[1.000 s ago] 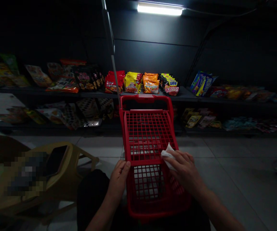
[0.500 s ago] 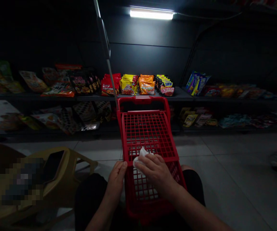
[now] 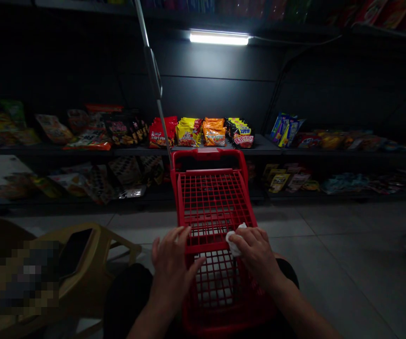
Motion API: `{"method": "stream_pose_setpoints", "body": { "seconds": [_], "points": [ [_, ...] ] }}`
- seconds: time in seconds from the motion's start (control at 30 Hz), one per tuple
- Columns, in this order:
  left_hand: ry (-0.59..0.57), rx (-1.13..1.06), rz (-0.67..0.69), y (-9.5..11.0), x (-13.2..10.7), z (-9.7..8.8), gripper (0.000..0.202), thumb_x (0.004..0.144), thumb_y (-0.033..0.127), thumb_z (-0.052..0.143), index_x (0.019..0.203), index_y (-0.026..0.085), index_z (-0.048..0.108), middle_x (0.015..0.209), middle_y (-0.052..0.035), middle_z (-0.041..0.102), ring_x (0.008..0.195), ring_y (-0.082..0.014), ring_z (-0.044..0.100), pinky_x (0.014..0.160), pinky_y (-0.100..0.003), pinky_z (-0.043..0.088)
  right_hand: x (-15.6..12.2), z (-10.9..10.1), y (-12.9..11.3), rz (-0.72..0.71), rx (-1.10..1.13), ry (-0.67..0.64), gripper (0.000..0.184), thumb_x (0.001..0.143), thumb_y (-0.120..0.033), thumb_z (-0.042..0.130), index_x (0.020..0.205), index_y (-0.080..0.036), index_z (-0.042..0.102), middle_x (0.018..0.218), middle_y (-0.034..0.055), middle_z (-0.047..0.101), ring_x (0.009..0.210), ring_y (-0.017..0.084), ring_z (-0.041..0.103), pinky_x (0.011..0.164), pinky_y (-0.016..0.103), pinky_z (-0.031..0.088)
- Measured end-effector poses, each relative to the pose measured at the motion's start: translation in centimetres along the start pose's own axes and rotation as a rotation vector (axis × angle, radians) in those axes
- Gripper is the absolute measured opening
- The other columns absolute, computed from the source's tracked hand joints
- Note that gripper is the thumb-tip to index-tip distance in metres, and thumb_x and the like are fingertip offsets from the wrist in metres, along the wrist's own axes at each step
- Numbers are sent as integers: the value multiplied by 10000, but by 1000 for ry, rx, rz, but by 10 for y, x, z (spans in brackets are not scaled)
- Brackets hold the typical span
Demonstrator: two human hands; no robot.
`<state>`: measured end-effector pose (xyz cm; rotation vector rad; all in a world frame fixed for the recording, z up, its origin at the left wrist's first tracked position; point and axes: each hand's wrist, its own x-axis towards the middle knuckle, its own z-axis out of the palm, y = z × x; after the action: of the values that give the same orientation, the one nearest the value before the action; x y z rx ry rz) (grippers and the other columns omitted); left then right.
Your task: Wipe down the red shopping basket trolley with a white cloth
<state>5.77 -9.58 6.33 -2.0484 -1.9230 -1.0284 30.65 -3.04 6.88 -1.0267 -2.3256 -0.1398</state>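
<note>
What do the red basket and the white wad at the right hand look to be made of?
The red basket looks like moulded plastic: a one-piece grid of thick bars with a dull sheen. The white wad under the right hand is soft tissue or cloth, crumpled and matt; the dim light leaves open which.

Left hand (image 3: 170, 263), right hand (image 3: 255, 252) ungloved; forearms (image 3: 294, 310) bare; black trousers (image 3: 128, 292).

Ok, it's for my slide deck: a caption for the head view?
Right hand presses a white cloth on a red basket; left hand rests on its edge.
</note>
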Motion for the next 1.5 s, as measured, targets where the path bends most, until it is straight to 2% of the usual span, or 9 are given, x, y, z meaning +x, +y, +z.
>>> {"method": "stream_pose_setpoints", "body": {
  "seconds": [0.07, 0.17, 0.4, 0.73, 0.83, 0.97, 1.17, 1.3, 1.5],
  "points": [
    [-83, 42, 185, 19, 9, 7, 565, 848, 257, 697, 1378, 318, 513, 1383, -86, 584, 1304, -322, 487, 1167, -642, 142, 2, -3, -1, -11, 7, 2, 293, 890, -118, 581, 1136, -266, 643, 1114, 33, 684, 1030, 212, 553, 970, 370, 340],
    [-179, 32, 241, 32, 23, 18, 472, 861, 126, 647, 1274, 351, 609, 1180, -27, 692, 1101, -251, 606, 1124, -550, 286, 1, -10, 4, -46, 58, -49, 313, 865, -115, 598, 1137, -265, 638, 1114, 27, 680, 1016, 200, 562, 960, 355, 366],
    [-154, -23, 302, 13, 22, 30, 232, 869, 231, 689, 1049, 374, 721, 1085, -8, 720, 983, -223, 640, 961, -455, 421, 0, 2, 60, -35, 194, -11, 372, 887, -151, 568, 1236, -272, 612, 1171, 40, 677, 1095, 183, 606, 964, 357, 399],
    [-160, -15, 294, 12, 23, 33, 176, 891, 274, 672, 1040, 358, 713, 1093, -19, 721, 976, -217, 648, 932, -462, 435, 162, 48, 145, 295, -217, 70, 379, 916, -199, 576, 1289, -260, 613, 1282, 85, 635, 1128, 245, 536, 933, 373, 329],
    [-162, -26, 287, 12, 22, 33, 188, 891, 263, 673, 1047, 361, 707, 1103, -18, 719, 986, -217, 648, 951, -480, 419, 187, 51, 154, 301, -212, 86, 404, 908, -176, 569, 1308, -226, 606, 1319, 109, 622, 1160, 253, 524, 943, 370, 328],
    [-161, -44, 275, 11, 21, 33, 171, 902, 262, 659, 1035, 359, 707, 1080, -4, 723, 977, -206, 648, 995, -496, 384, 164, 48, 139, 240, -85, 40, 340, 912, -195, 565, 1242, -207, 647, 1228, 98, 685, 1138, 240, 568, 975, 382, 321],
    [-159, -96, 259, 10, 20, 37, 173, 909, 268, 657, 1044, 367, 701, 1082, 20, 721, 989, -200, 643, 1019, -491, 349, 62, 18, 81, 216, 4, -5, 452, 902, -327, 610, 1342, -233, 566, 1285, 98, 655, 1157, 274, 579, 996, 454, 369],
    [-181, -147, 195, 14, 21, 37, 125, 919, 300, 652, 1008, 365, 711, 1085, 33, 719, 1020, -187, 634, 1069, -499, 290, 2, 3, 46, 198, 114, -89, 508, 855, -204, 615, 1353, -262, 535, 1301, 94, 627, 1189, 269, 566, 997, 457, 442],
    [-205, -247, 113, 21, 17, 42, 174, 865, 262, 722, 997, 377, 722, 1091, 35, 725, 1052, -198, 618, 1043, -483, 296, 17, -8, 14, 325, 419, -24, 457, 846, -210, 638, 1274, -262, 484, 1299, 99, 610, 1124, 234, 638, 907, 406, 551]
  ]
}}
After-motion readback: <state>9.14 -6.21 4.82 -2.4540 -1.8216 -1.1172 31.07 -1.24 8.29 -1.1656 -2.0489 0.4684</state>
